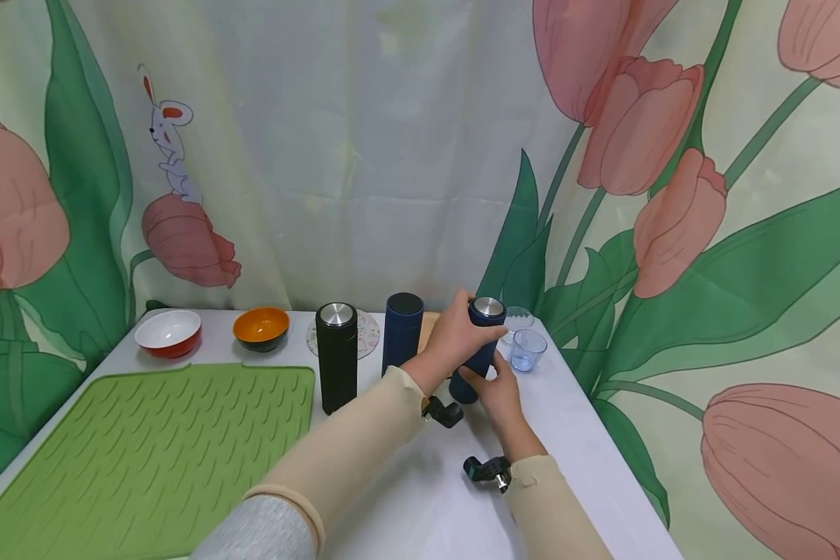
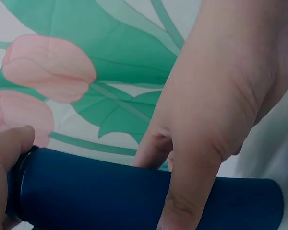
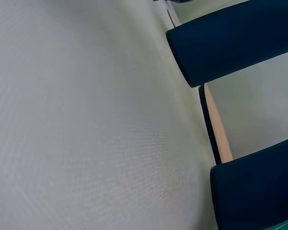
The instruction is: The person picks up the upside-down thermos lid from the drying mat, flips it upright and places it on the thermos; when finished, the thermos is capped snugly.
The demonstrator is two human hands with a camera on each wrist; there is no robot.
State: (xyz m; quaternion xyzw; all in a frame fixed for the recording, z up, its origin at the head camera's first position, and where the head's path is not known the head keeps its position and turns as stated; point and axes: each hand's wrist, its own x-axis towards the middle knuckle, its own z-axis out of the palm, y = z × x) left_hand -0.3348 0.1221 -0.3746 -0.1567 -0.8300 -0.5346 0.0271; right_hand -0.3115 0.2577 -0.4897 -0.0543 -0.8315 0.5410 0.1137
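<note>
A dark blue thermos flask (image 1: 481, 362) with a silver-topped lid stands upright at the table's right side, between both hands. My left hand (image 1: 455, 338) grips it near the lid, thumb and fingers around the upper part. Lower down, my right hand (image 1: 498, 391) holds the body, its thumb lying across the blue wall in the left wrist view. That view also shows the flask (image 2: 96, 187) sideways, with my left fingers at its lid end. A second blue flask (image 1: 402, 330), with a dark top, stands to the left, partly behind my left forearm.
Further left stands a black flask (image 1: 337, 365) before a patterned round mat (image 1: 368, 334). Two clear cups, one a bluish glass (image 1: 528, 350), sit close right of the held flask. A red-and-white bowl (image 1: 169, 330), an orange bowl (image 1: 260, 327) and a green mat (image 1: 182, 443) occupy the left.
</note>
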